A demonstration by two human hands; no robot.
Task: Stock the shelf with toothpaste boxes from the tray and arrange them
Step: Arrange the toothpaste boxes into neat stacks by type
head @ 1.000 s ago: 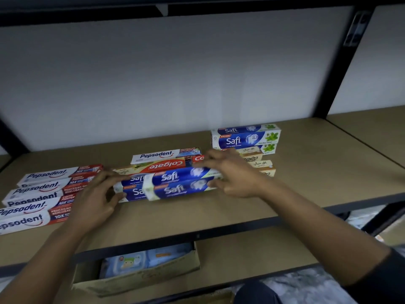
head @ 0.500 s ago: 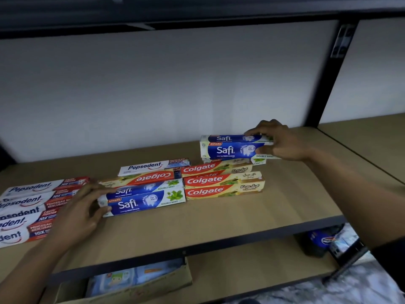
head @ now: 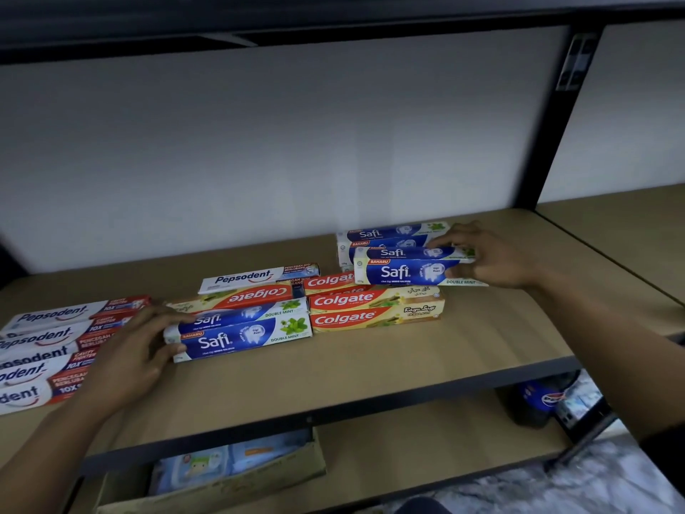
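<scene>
On the wooden shelf (head: 370,365) lie toothpaste boxes in rows. My right hand (head: 489,257) grips the right end of a blue Safi box (head: 404,270), held just above the Colgate boxes (head: 374,309) and in front of another stack of Safi boxes (head: 385,233) at the back. My left hand (head: 129,350) holds the left end of a pair of Safi boxes (head: 241,330) lying on the shelf near the front. An upside-down Colgate box (head: 244,296) and a Pepsodent box (head: 255,278) lie behind them. Several Pepsodent boxes (head: 40,350) lie at the far left.
A black upright post (head: 556,116) divides this shelf from the neighbouring one on the right. Below, a cardboard box (head: 222,480) with packets stands on the lower shelf. A dark object (head: 533,402) sits at the lower right.
My right hand has pulled the Safi box forward and a little right from the back stack. My left hand now holds the end of the front Safi boxes. The view shifted slightly.
</scene>
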